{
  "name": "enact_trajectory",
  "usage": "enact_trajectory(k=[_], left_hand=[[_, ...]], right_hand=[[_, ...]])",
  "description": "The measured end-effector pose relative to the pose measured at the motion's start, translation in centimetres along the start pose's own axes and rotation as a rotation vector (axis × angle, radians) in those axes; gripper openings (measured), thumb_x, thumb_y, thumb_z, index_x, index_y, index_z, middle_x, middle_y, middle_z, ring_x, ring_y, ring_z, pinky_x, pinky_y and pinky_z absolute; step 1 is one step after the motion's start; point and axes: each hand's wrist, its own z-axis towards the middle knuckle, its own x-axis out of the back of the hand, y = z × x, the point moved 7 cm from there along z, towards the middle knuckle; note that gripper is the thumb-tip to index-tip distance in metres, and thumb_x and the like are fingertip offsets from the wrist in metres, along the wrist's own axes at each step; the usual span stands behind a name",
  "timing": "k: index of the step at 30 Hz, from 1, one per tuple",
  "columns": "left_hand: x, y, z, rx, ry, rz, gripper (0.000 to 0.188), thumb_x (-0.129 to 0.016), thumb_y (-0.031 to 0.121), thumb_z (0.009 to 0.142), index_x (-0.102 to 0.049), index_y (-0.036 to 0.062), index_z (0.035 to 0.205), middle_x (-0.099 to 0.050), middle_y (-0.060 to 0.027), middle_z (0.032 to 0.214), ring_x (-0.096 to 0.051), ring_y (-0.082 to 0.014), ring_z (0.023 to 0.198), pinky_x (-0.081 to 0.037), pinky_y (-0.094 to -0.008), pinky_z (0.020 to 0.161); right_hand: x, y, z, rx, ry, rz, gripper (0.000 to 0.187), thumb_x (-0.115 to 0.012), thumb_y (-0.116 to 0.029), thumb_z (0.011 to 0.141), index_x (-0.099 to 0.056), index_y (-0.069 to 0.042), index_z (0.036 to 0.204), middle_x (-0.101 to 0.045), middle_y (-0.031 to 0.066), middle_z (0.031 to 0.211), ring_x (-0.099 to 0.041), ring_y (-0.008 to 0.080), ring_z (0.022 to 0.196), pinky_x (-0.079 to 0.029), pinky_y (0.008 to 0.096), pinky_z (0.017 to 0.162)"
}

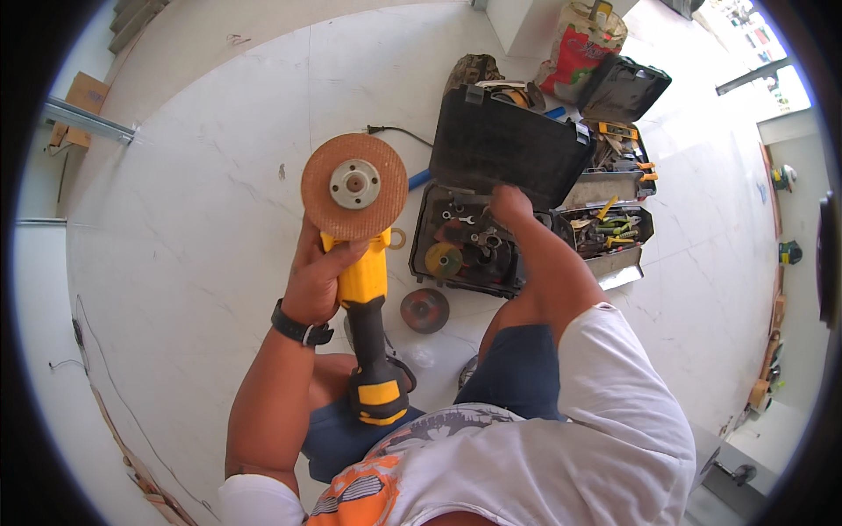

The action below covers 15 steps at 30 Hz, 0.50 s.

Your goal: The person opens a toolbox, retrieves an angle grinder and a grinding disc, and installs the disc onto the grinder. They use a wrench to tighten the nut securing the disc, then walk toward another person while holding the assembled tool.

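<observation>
My left hand (317, 273) is wrapped around the yellow body of an angle grinder (363, 279), held up in front of me with its black handle toward my lap. A reddish-brown grinding disc (323, 200) is fixed on its head by a round metal flange nut (355, 184), facing up. My right hand (510, 207) is down at the far inner edge of an open black tool case (513, 131), its fingers curled and their tips hidden. Wrenches (458, 216), a yellowish disc (444, 259) and other parts lie in the case.
On the white tiled floor (210, 219), a worn disc (424, 310) lies near the case. A black plug cord (399, 131) runs behind it. Open toolboxes with hand tools (614, 230) stand to the right, and a red and white sack (586, 48) sits farther back.
</observation>
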Motion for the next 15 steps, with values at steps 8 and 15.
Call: enact_trajectory(k=[8, 15], left_hand=[[1.1, -0.4, -2.5, -0.038, 0.051, 0.116, 0.061, -0.071, 0.017, 0.092, -0.045, -0.0027, 0.144, -0.065, -0.0236, 0.121, -0.069, -0.0305, 0.104, -0.062, -0.042, 0.082], [1.5, -0.7, -2.7, -0.012, 0.034, 0.163, 0.06, -0.07, 0.019, 0.093, -0.045, -0.0028, 0.143, -0.065, -0.0237, 0.119, -0.07, -0.0297, 0.102, -0.062, -0.042, 0.082]], right_hand=[[-6.2, 0.3, 2.0, -0.07, 0.077, -0.264, 0.031, -0.065, -0.022, 0.095, -0.068, -0.011, 0.124, -0.064, 0.0148, 0.13, -0.065, 0.0369, 0.122, -0.047, 0.0545, 0.103], [-4.5, -0.6, 1.4, 0.203, 0.262, -0.387, 0.036, -0.067, -0.022, 0.091, -0.065, -0.013, 0.126, -0.066, 0.0106, 0.124, -0.06, 0.0319, 0.122, -0.037, 0.0535, 0.11]])
